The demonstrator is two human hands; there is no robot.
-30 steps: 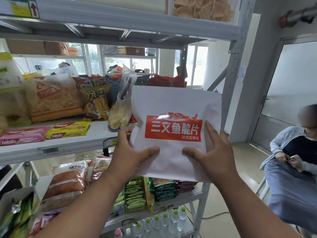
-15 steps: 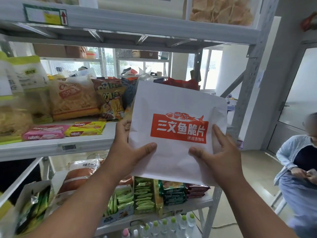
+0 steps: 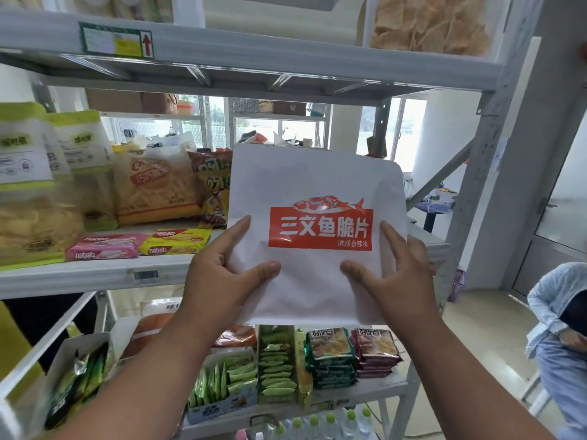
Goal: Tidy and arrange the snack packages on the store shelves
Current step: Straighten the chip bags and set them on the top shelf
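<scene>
Both hands gripping one white snack bag (image 3: 314, 192), upright, in front of middle shelf (image 3: 95, 274). Left hand (image 3: 219, 274) on left edge, right hand (image 3: 397, 274) on right edge; thumbs on front face, fingers curled behind. Red label (image 3: 320, 228) reading "三文鱼脆片", fish drawing above. On shelf to the left: pink "nabati" pack (image 3: 104, 247) touching yellow "nabati" pack (image 3: 176, 241).

Centre of frame: white snack bag (image 3: 314, 236), red label, upright.
Left hand (image 3: 219, 274): grips bag's lower left edge.
Right hand (image 3: 397, 277): grips lower right edge.
Left of frame: middle shelf (image 3: 95, 274) bearing snack packets.
</scene>
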